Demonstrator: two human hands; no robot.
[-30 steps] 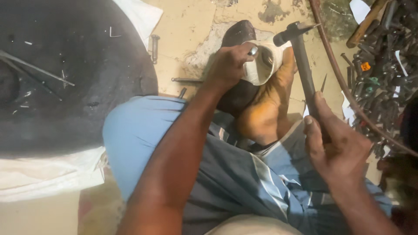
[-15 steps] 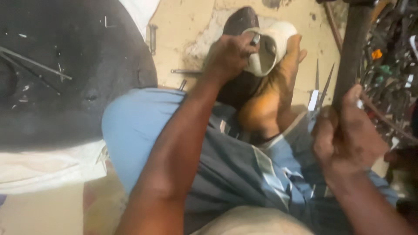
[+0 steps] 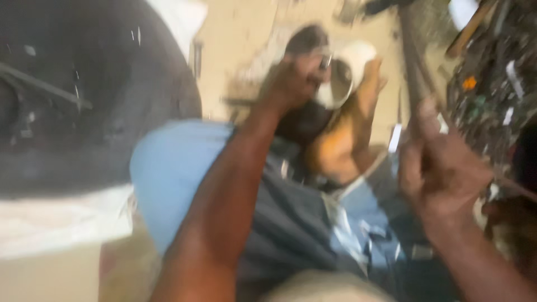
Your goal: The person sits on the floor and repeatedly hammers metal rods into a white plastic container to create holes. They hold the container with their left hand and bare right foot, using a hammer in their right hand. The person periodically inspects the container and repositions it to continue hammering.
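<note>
Blur smears the whole head view, so fine detail is lost. The left hand [image 3: 293,81] reaches forward over the knees, its fingers closed on a small metal piece [image 3: 326,60] held against the white sole of a shoe [image 3: 349,72]. The shoe sits ahead of the lap, propped on a tan form [image 3: 341,145] between the legs, with a dark upper part showing just behind the left hand. The right hand [image 3: 442,168] is clamped around the dark handle of a hammer [image 3: 414,67], which rises steeply toward the top edge; its head is too smeared to make out. Blue shorts [image 3: 168,173] cover the near thigh. A large dark round slab [image 3: 95,100] lies on the floor at the left, and a heap of scrap tools [image 3: 492,84] lies at the right.
</note>
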